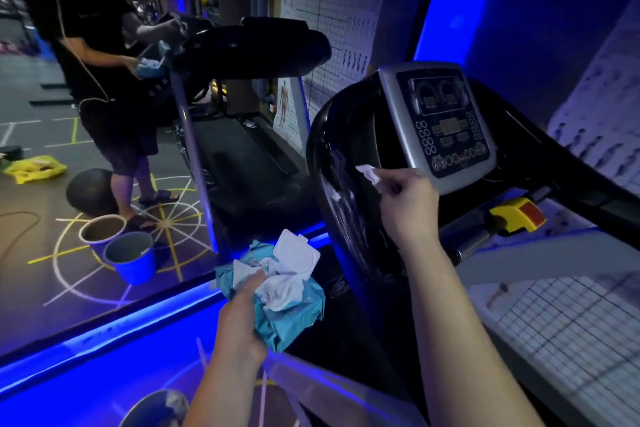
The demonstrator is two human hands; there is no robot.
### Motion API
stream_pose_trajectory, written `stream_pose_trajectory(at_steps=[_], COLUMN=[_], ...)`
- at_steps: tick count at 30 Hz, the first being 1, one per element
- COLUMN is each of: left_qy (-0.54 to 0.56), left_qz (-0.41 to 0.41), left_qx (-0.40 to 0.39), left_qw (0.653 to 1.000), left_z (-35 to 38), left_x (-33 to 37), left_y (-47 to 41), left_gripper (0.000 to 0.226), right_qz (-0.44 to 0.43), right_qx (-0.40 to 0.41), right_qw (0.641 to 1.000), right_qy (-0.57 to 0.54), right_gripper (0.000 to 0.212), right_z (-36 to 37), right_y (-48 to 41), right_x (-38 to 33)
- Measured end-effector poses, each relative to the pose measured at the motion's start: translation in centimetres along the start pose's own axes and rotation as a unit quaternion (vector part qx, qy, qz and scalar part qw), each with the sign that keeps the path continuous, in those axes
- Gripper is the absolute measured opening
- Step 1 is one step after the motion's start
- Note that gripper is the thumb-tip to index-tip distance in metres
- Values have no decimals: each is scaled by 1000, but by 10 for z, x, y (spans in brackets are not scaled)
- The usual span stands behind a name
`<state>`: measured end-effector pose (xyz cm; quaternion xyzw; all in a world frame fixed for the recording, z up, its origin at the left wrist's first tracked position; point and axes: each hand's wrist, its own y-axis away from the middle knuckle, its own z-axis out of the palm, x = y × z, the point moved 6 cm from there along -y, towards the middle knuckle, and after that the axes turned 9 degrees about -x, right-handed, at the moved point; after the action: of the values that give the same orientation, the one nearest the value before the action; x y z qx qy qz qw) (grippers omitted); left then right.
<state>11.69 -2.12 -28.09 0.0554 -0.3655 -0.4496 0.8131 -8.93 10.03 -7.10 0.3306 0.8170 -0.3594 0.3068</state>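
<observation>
My left hand (242, 312) grips a teal pack of wet wipes (287, 302) from below, its white flip lid (298, 255) open and a wipe bunched out of the top. My right hand (408, 198) pinches a small crumpled white wipe (369, 173) against the glossy black housing (343, 191) of a treadmill console. Wet streaks show on that black surface. The grey control panel (440, 121) with its display and buttons stands just right of the wipe.
A yellow-and-red safety key (517, 215) sits right of my right hand. A second treadmill (242, 149) stands to the left, where another person (100, 80) in black holds wipes. Two blue buckets (128, 256), a dark ball (90, 191) and a yellow bag (34, 168) lie on the floor.
</observation>
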Motion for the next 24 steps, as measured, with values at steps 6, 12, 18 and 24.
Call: stream_pose_trajectory(at_steps=[6,12,18,24], left_qy=[-19,-24,-42,-48], left_qz=[-37,-65,-89,-103], left_qx=[-7,-18,-39,-56], left_qw=[999,997,994,992], left_z=[8,4,3,-8], left_x=[12,25,41,47], left_y=[-22,-49,-70,-73], left_gripper=[31,34,46,43], right_qz=[-42,-22,68,127], right_qx=[-139,-62,29,159], right_qw=[977,987,986,969], right_qy=[157,148,147,137], right_gripper=[48,42,35,40], right_z=[40,33,49,37], right_y=[0,33,69,115], right_x=[-13,-30,-25,-22])
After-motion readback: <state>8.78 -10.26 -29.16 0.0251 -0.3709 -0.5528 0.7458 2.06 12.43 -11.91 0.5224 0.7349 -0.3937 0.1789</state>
